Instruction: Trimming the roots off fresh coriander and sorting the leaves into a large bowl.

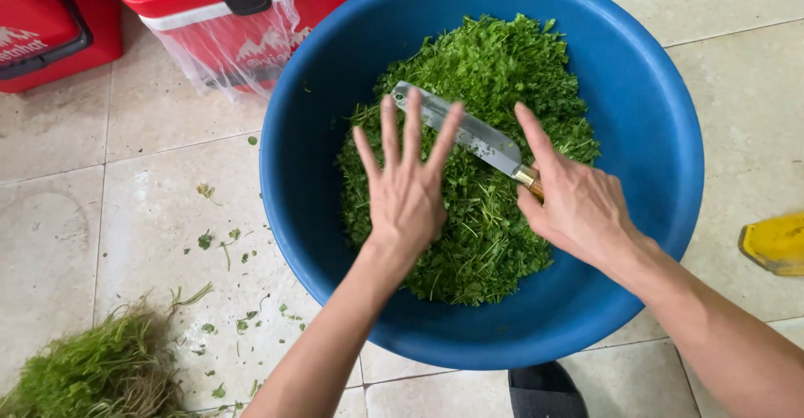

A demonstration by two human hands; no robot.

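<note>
Fingers splayed over herbs; basin on tiles

Far left, at your top edge: red box-shaped cooler, partly cut off, bearing a white printed logo with a mountain shape on its near face.

Just right of it, far centre-left: second red cooler with white band, black latch, clear plastic wrap and a white mountain logo.
</note>
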